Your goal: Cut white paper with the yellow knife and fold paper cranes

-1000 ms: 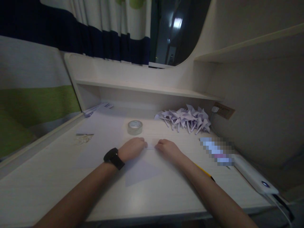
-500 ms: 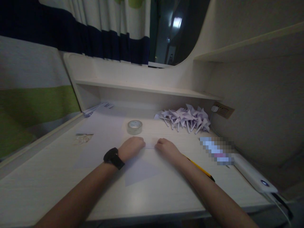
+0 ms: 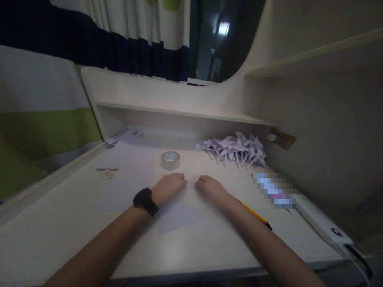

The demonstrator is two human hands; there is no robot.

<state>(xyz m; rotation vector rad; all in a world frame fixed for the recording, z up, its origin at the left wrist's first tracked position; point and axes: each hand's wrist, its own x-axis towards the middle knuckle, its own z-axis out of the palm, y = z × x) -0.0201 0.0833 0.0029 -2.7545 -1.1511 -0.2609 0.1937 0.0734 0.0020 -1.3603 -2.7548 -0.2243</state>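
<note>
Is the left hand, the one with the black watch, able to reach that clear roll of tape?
Probably yes. The clear roll of tape sits just beyond the left hand on the pale wooden desk, with only bare surface between them.

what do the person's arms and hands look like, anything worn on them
Both forearms are bare, no sleeves in view. The left hand has a black watch with a dark band strapped at the wrist. The right hand wears nothing: no ring, band or glove shows in this dim view.
</note>
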